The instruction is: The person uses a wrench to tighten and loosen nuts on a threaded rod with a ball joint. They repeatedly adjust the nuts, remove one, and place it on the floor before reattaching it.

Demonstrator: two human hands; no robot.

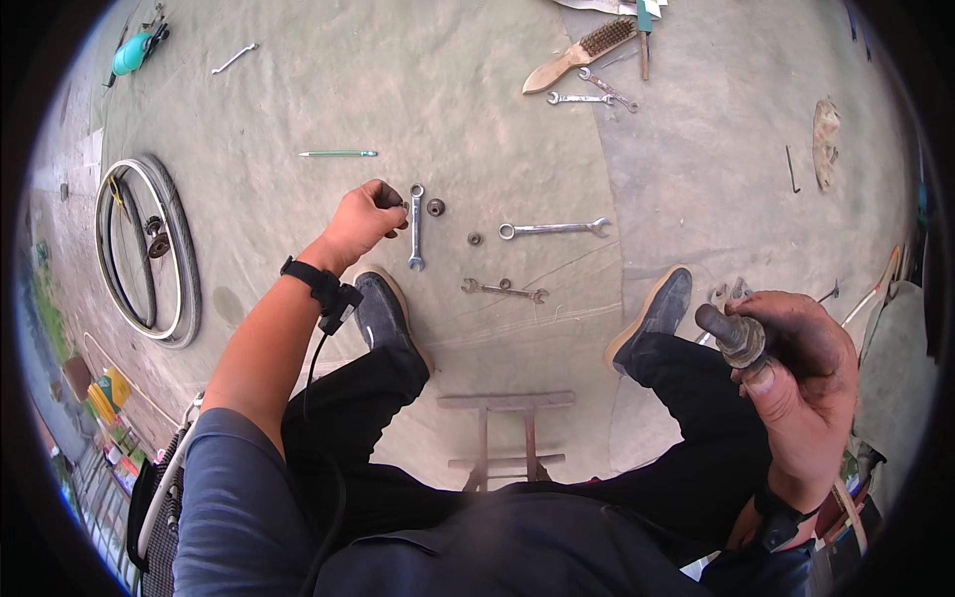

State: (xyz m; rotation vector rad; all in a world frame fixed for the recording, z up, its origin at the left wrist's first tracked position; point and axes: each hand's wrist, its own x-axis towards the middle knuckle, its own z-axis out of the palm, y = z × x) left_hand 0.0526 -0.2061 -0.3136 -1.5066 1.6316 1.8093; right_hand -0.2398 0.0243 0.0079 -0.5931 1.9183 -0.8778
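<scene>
Nearest me, my right hand (801, 373), grimy with black grease, has its fingers clenched around a dark, greasy axle (738, 336), a threaded shaft with a nut-like collar, held above my right knee. Further out, my left hand (360, 221) reaches to the floor (477, 109), fingers closed on a small dark part (390, 196) just beside an upright spanner (416, 227). Beyond lie a loose nut (436, 207), a longer spanner (553, 229) and a wire brush (581, 54).
</scene>
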